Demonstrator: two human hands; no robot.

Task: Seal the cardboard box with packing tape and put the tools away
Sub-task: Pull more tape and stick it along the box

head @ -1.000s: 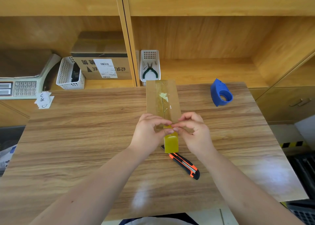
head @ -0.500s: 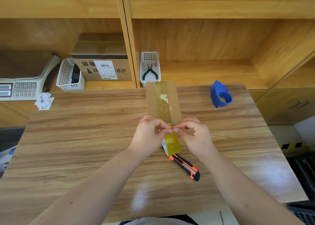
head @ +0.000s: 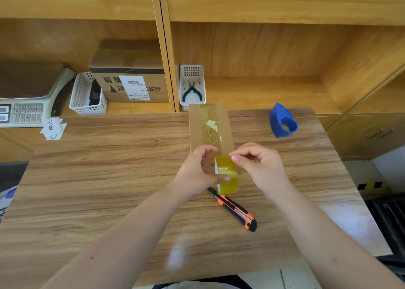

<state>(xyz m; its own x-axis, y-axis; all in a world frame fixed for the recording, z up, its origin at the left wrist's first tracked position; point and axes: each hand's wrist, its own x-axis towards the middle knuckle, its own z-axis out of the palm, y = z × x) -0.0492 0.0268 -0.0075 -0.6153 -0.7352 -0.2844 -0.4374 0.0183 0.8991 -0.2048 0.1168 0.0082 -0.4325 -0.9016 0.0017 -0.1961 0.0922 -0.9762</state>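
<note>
Both hands busy on the wooden counter (head: 109, 179) | left hand (head: 198, 174) wrapped round a yellowish see-through packing tape roll (head: 226, 174), thumb across its face | right hand (head: 260, 166) pinching at the roll's top edge | narrow brown cardboard box (head: 210, 126) just behind, glossy tape strip down its seam | orange-black utility knife (head: 237, 212) just below the roll

Both bare forearms are extended from 6 o'clock toward centre, converging. The left hand (head: 198, 170) is curled around a tape roll (head: 226, 174), thumb pressed on its face. The right hand (head: 258, 164) is held at 3 o'clock of the roll, thumb and forefinger pinched at its upper edge, other fingers curled.
</note>
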